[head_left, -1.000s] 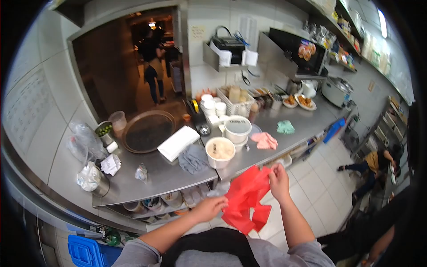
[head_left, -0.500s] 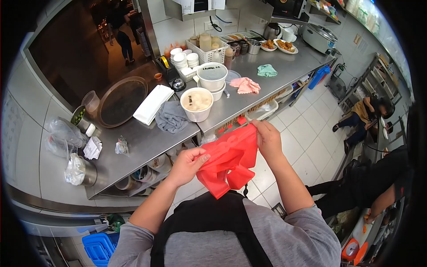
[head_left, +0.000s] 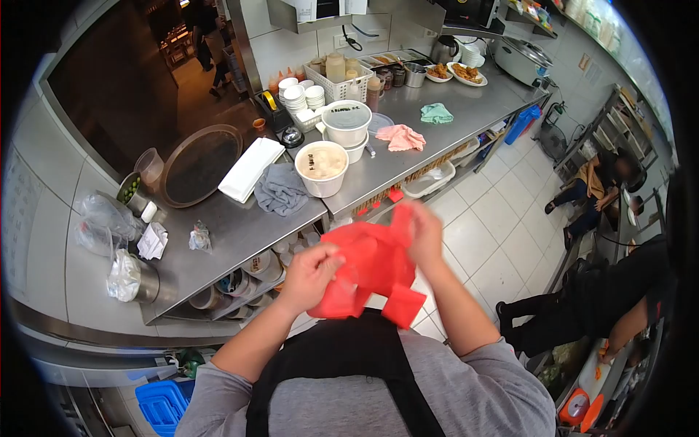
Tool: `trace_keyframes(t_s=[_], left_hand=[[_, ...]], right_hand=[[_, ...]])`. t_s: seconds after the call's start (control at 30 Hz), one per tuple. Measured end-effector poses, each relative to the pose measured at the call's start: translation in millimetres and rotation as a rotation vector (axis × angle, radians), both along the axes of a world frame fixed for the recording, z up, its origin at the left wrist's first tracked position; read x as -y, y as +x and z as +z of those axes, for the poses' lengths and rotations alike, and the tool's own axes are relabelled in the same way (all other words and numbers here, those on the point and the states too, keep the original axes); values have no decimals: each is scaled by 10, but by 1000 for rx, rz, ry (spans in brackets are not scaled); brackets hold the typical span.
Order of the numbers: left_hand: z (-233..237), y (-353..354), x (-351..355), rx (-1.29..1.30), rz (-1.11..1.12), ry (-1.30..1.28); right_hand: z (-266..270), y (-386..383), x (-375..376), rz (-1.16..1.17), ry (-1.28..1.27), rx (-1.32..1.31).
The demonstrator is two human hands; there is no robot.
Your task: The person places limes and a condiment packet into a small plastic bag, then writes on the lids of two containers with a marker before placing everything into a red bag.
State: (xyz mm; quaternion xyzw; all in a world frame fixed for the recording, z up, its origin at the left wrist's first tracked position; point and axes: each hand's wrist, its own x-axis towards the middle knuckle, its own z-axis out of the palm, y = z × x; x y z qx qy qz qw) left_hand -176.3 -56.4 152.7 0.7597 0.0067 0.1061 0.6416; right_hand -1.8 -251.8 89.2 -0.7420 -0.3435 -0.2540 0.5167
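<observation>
A thin red bag [head_left: 375,266] hangs in front of my apron, crumpled and partly unfolded, with strap-like flaps at its lower right. My left hand [head_left: 314,275] grips its left side, thumb pressed against the fingers. At the upper right edge my right hand [head_left: 424,231], somewhat blurred, pinches a raised part of it. Beyond the bag, on the steel counter, stand a lidded round tub [head_left: 322,167] of pale contents and a second lidded tub [head_left: 346,122] on top of another container. A grey cloth [head_left: 280,189] lies beside the nearer tub.
Along the steel counter [head_left: 218,240] are a round brown tray [head_left: 200,166], folded white paper [head_left: 251,169], a pink cloth [head_left: 400,138] and plates of fried food [head_left: 467,74]. One person [head_left: 593,186] sits at the right; another in black [head_left: 597,298] works at the right-hand counter.
The bag has spread wider, with its flaps shifting to the right. My right hand has come slightly lower and turned. In the doorway, a person has moved.
</observation>
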Motion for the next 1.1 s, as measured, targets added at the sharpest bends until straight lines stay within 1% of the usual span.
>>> trace_keyframes(t_s=[0.03, 0.07, 0.1, 0.13, 0.17, 0.2, 0.23, 0.27, 0.3, 0.33, 0.37, 0.4, 0.43, 0.47, 0.5, 0.53, 0.57, 0.6, 0.63, 0.67, 0.7, 0.73, 0.77, 0.83, 0.87, 0.9, 0.97, 1.0, 1.07, 1.1], left_hand=[[-3, -33, -38, 0, -8, 3], [-6, -71, -103, 183, -171, 352], [-17, -114, -167, 372, -332, 698], [-150, -190, -219, 212, -383, 747], [-382, -280, -282, 52, -431, 792], [-665, -366, -406, -78, -413, 827], [-896, -443, -508, -212, -395, 859], [-993, -494, -546, -211, -404, 859], [-1057, -521, -576, -309, -402, 876], [-1084, -516, -581, -406, -403, 894], [-1014, -455, -507, -401, -420, 896], [-860, -348, -357, -152, -231, 779], [-724, -220, -208, 89, -37, 647], [-622, -45, -102, 182, 11, 583], [-498, 160, 10, 274, 64, 520], [-273, 376, 226, 280, 86, 463], [-80, 584, 455, 287, 109, 405], [-91, 809, 617, 345, 106, 456], [-173, 1007, 693, 405, 104, 507], [-282, 1161, 674, 411, 118, 502], [-399, 1315, 644, 479, -14, 477], [-390, 1385, 619, 547, -146, 454], [-403, 1388, 572, 556, -131, 453], [-333, 1217, 473, 48, -302, 221], [-312, 1080, 482, 61, -316, 163], [-339, 931, 506, 60, -314, 163], [-387, 682, 545, 175, -264, 110], [-337, 610, 513, 175, -263, 107], [-261, 446, 325, -280, -297, 770], [-729, 484, 81, -190, -207, 829]], right_hand=[[-176, 370, 175, -19, 134, -250], [-227, 680, 423, -38, 269, -499], [-9, 799, 682, -132, 445, -841], [-141, 1048, 1034, -133, 633, -918], [-214, 1249, 1345, -157, 710, -868], [-129, 1291, 1541, -182, 739, -810], [-120, 1329, 1760, -98, 720, -797], [-20, 1256, 1750, -122, 671, -847], [133, 1120, 1664, -149, 627, -897], [179, 1009, 1567, -115, 638, -917], [200, 914, 1455, -81, 648, -934], [192, 844, 1333, -24, 651, -903], [129, 827, 1198, -51, 546, -833], [244, 637, 939, -25, 477, -781], [379, 429, 684, 73, 470, -791], [510, 195, 449, 122, 422, -770], [591, -17, 256, 145, 303, -688], [647, -249, 84, 183, 258, -632], [775, -529, -28, 165, 141, -584], [804, -710, -40, 176, -63, -368], [891, -853, -35, 143, -148, -134], [960, -933, 22, 132, -227, -119], [998, -954, 103, 119, -304, -103], [834, -769, 349, -107, -580, -84], [625, -603, 497, -224, -657, -123], [342, -383, 664, -344, -731, -162], [-270, 137, 1084, -473, -195, -534], [-418, 146, 1117, -473, -198, -533], [-651, -5, 1222, -149, 15, -1029], [-662, -204, 1022, 139, 265, -1417]])
